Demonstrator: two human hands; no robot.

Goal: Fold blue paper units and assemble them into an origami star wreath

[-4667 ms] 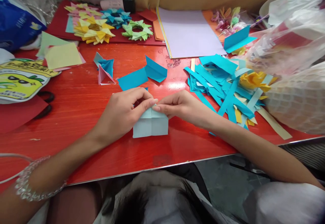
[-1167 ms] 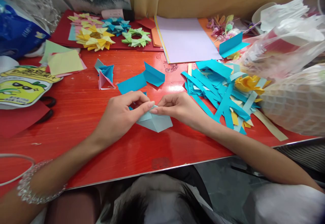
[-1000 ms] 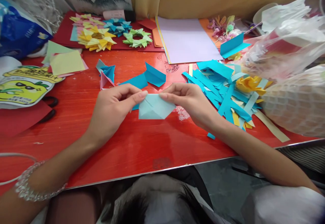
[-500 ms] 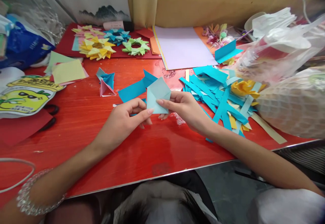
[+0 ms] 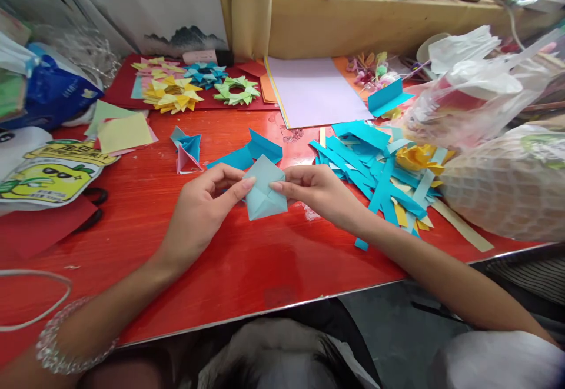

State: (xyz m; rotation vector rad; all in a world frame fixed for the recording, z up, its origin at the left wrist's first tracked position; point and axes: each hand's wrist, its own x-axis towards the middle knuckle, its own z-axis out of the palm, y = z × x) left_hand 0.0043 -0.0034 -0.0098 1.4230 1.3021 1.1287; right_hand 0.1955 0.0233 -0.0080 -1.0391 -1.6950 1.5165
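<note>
Above a red tabletop (image 5: 247, 277), left hand (image 5: 198, 212) and right hand (image 5: 323, 193) pinch pale blue, creased, flatly folded paper (image 5: 265, 192)

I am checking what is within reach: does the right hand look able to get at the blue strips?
Probably yes: the blue strips lie close beside the right hand with nothing visible between, though it would likely have to release the pale blue paper.

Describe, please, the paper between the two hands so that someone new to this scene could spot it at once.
Over the red table, the left hand and the right hand face each other. Both pinch one small folded paper between them. Its pale blue, creased face sets it apart from the brighter blue pieces lying just beyond it.
</note>
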